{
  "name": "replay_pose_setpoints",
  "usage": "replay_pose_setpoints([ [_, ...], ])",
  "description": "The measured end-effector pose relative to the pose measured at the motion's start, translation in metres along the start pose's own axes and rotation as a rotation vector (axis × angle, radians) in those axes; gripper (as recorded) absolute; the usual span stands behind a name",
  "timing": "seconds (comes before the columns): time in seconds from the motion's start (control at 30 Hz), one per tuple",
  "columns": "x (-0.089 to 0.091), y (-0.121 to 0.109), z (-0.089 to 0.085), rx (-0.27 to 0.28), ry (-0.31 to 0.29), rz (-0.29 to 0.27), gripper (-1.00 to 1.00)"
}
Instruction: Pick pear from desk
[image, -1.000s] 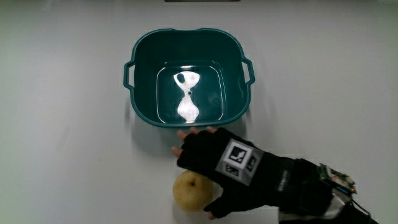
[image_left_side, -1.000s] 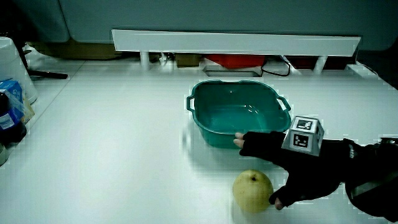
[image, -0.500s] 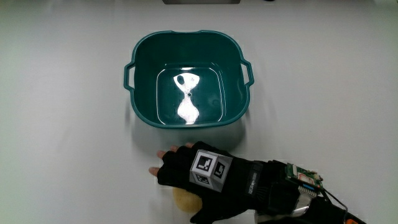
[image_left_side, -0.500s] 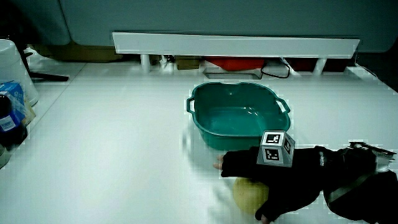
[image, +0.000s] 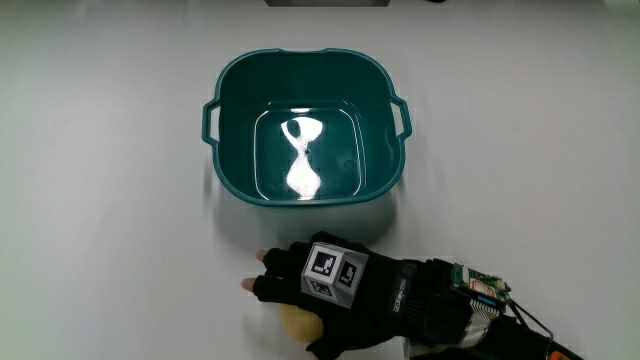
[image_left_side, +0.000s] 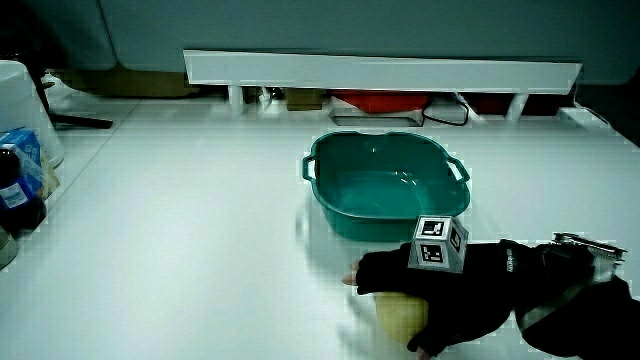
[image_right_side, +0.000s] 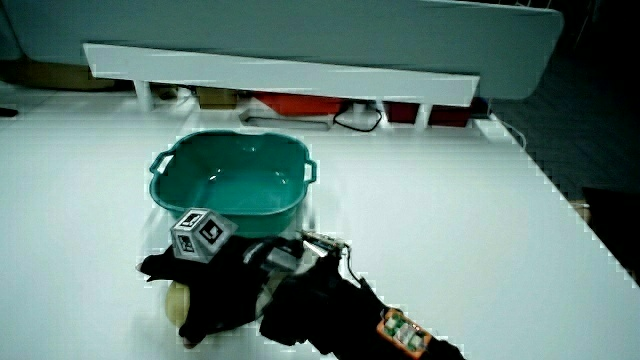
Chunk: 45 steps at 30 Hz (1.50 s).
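A yellow pear (image: 298, 322) lies on the white table, nearer to the person than the teal basin (image: 216, 160). Most of it is covered by the hand (image: 300, 290), whose fingers curl down over the fruit with the thumb on its near side. In both side views the pear (image_left_side: 400, 315) (image_right_side: 178, 303) shows only as a pale patch under the black glove (image_left_side: 420, 292) (image_right_side: 205, 282). The patterned cube (image: 334, 273) sits on the back of the hand. The pear rests on the table.
The teal basin (image_left_side: 330, 210) (image_right_side: 290, 205) holds nothing and has a handle at each end. A low white partition (image_left_side: 380, 70) runs along the table's edge farthest from the person. A bottle and a white container (image_left_side: 20, 150) stand at the table's edge.
The hand has moved from beside the pear to over it, and its fingers have curled down around the fruit. The pear has not moved.
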<state>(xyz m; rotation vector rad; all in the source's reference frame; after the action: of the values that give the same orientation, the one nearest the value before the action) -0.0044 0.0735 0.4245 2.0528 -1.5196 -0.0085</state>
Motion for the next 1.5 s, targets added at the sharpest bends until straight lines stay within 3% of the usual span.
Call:
replay_pose_setpoints([
  [0.43,-0.007,-0.002,0.003,0.06,-0.018,0.016,1.0],
  [0.63,-0.001,-0.01,0.006,0.082,-0.007,0.008,1.0],
  [0.9,0.013,-0.029,0.036,0.111,0.02,0.009,1.0],
  [1.03,0.017,-0.037,0.053,0.122,0.003,0.004,1.0],
  [1.27,0.024,-0.052,0.083,0.187,-0.003,-0.006,1.0],
  [1.3,0.026,-0.052,0.085,0.189,-0.011,-0.011,1.0],
  [1.33,0.026,-0.054,0.091,0.153,0.01,0.014,1.0],
  [1.37,0.028,-0.054,0.09,0.195,-0.007,-0.011,1.0],
  [1.4,0.029,-0.054,0.094,0.153,0.015,0.01,1.0],
  [1.5,0.036,-0.054,0.095,0.2,0.0,-0.031,1.0],
])
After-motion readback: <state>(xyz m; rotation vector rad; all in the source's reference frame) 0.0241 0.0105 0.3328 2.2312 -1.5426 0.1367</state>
